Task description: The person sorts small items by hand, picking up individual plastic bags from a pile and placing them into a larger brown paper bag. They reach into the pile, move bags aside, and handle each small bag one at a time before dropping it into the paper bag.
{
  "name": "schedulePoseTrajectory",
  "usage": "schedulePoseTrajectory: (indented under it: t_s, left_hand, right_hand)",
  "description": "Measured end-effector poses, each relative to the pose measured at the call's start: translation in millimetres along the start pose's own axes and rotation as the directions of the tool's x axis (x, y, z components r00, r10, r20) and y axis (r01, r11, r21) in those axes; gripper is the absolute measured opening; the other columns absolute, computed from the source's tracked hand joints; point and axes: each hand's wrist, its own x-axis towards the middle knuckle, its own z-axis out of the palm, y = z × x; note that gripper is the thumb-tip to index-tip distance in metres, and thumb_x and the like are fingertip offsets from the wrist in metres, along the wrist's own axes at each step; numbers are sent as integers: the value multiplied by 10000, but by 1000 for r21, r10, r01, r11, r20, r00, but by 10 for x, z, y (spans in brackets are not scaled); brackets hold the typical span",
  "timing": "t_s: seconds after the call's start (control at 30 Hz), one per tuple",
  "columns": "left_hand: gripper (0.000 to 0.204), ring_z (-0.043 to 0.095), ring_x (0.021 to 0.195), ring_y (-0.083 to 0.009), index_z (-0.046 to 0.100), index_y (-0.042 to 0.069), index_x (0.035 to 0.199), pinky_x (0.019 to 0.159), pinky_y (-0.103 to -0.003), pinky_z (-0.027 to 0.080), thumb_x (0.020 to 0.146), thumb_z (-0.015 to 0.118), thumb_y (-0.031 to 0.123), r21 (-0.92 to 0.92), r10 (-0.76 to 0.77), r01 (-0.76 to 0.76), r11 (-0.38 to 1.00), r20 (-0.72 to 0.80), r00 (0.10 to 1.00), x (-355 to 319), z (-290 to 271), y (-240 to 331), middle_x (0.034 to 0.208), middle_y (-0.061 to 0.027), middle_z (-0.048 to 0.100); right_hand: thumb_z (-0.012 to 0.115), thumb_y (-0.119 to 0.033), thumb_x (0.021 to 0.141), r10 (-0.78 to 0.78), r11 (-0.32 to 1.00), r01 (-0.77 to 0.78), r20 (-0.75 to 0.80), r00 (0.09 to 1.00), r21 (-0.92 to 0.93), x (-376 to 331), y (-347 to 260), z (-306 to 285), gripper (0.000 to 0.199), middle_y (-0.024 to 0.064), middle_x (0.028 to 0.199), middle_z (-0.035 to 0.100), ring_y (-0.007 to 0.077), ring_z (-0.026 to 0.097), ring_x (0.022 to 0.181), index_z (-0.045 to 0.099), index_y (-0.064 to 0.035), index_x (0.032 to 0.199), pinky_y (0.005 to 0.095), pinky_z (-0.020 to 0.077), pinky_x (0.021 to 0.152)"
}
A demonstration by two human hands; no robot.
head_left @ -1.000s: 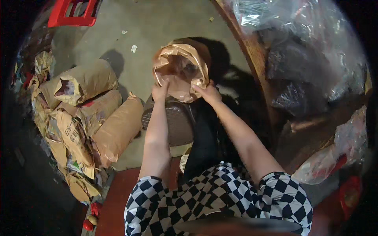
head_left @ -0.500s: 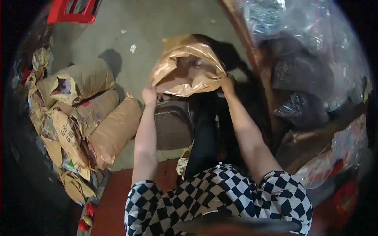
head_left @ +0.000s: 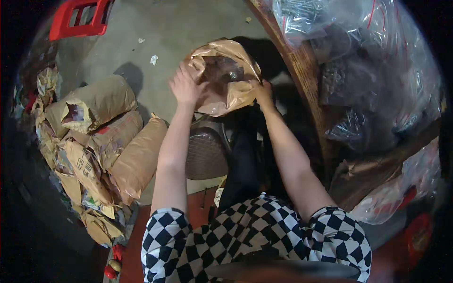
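Observation:
In front of me a brown paper sack [head_left: 219, 106] gapes upward, its shiny, crumpled rim forming a rough ring. Its inside is dark, and I cannot make out what lies in it. My right hand [head_left: 263, 93] pinches the rim on the right side. Against the left side of the rim rests my left hand [head_left: 185, 86], fingers stretched out and thumb apart, touching the paper without gripping it. Just below the sack is a brown, textured, rounded object [head_left: 205, 155] that I cannot name.
Brown paper sacks [head_left: 138, 158] lie piled on the left beside crumpled paper [head_left: 100, 225]. A red plastic stool or crate [head_left: 78, 21] stands at the far left. Along the right runs a wooden edge [head_left: 302, 70], with clear plastic bags of metal screws or nails [head_left: 304, 16] beyond it.
My left hand has let go of the sack's near left edge and moved up along its left side, fingers opening. The right hand still grips the rim, and the sack has shifted slightly left.

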Motion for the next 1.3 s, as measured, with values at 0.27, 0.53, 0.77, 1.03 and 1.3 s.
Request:
schedulePoseTrajectory:
  t_s: [0.27,0.53,0.77,1.03,1.3]
  left_hand:
    - [219,667,762,-354,653,111,996,699,-452,526,847,509,183,31,-63,58,998,241,968,662,-15,-622,799,-160,682]
    - [626,476,1141,-417,432,-71,1291,1033,-477,318,815,670,259,-341,104,-106,934,-24,994,-439,-471,-337,1210,-272,528]
    - [414,366,1277,-411,499,88,1259,1064,-526,274,850,563,69,-555,681,-631,542,-149,717,-1031,-2044,579,1321,-170,466]
    - [422,463,1200,-389,539,70,1198,1016,-534,327,782,603,45,-428,906,-896,-116,-415,81,451,-2495,2576,1206,-155,560]
    - [523,526,1097,-290,514,84,1273,1012,-527,319,854,557,394,420,996,-905,65,29,85,1553,-2533,3850,1136,-94,583]
  right_hand:
    - [624,-355,857,-37,997,33,61,997,66,-385,-509,-151,586,135,1079,626,224,622,858,444,-5,1291,338,487,806]
    - [568,-119,834,-318,913,407,569,758,-32,-2094,-1484,-1656,308,129,1098,607,299,572,1056,579,-59,1136,420,461,879]
    - [566,-199,866,-455,868,195,-577,679,-456,-2205,-1491,-3638,423,125,1290,507,317,458,1215,499,-145,1280,436,374,1007]
    - [560,-430,876,-271,817,-24,-420,866,-576,-1474,-752,-2231,607,118,1532,191,367,152,1407,349,-303,1431,555,139,1122]
    - [619,-405,817,-277,884,54,-425,862,-465,-1431,-1187,-1523,644,130,1503,245,382,239,1364,392,-281,1407,546,151,1121]
